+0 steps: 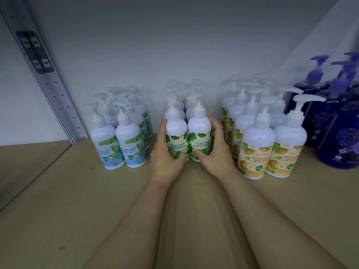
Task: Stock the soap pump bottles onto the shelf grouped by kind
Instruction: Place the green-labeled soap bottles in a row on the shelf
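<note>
Two bare forearms reach up from the bottom of the frame over the tan shelf [77,210]. At centre, the left hand [167,154] curls fingers and thumb round the left green-label bottle [177,140], while the right hand [215,150] wraps the right green-label bottle [200,139] likewise, apparently squaring the pair at the front of their double row. Left of centre stand the cool mint bottles [120,144]; to the right the orange-label bottles [272,148], each kind kept in its own block. Far right, dark blue bottles [338,133] crowd the wall
</note>
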